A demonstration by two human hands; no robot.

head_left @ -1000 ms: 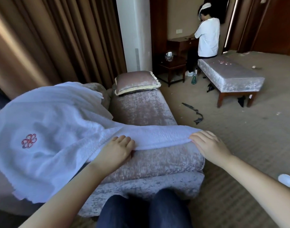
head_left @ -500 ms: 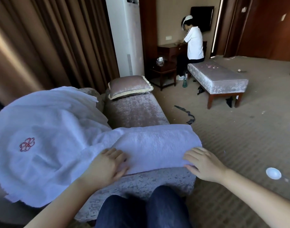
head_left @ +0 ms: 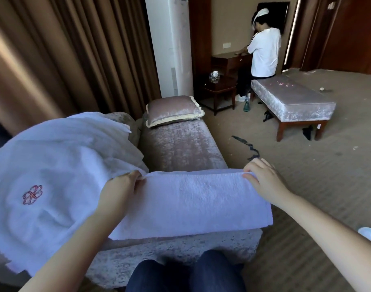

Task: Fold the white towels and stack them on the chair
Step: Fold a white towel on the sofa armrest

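Grip on both far corners of the folded towel (head_left: 191, 199): left hand (head_left: 119, 190) pinching the left corner, fingertips hidden under the cloth; right hand (head_left: 262, 180) pinching the right corner, thumb on the near side. Between and below the hands, towel flat across the near end of the chair (head_left: 180, 148). Left of the left hand, heap of white towels (head_left: 54, 157) with red monogram (head_left: 32, 194), lower part hidden behind the forearm. Beyond the hands, cushion (head_left: 174, 110). Below the wrists, knees (head_left: 180, 272), cropped. Right of the right forearm, white round thing (head_left: 368, 234), cut off, unidentifiable.
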